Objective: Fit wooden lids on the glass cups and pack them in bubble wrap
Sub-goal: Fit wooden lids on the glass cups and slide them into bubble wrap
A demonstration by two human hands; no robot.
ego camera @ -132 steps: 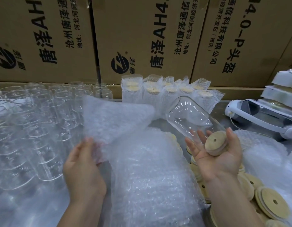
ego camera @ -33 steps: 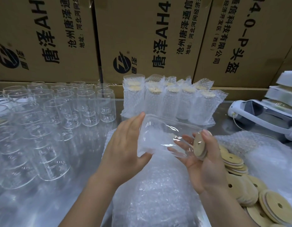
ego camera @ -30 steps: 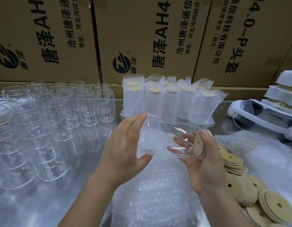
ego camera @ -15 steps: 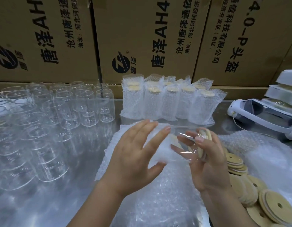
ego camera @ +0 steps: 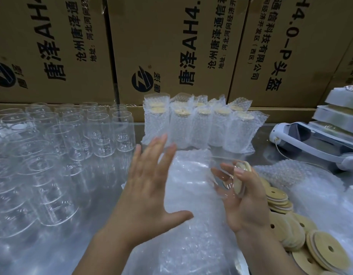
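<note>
Tabletop [ego camera: 259,154]: left hand [ego camera: 149,187] splayed; right hand [ego camera: 245,199] grips cup [ego camera: 225,186].

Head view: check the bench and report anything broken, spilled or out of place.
Nothing looks broken or spilled. The empty glasses and wrapped cups stand upright in rows. Only the loose lids look untidy, slumped in an overlapping heap at the right.

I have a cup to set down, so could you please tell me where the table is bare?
Bare steel table shows between the bubble-wrapped lidded cups and the white headset, and near-left before the clear glass cups. Round wooden lids and bubble-wrap sheets crowd the right.
</note>
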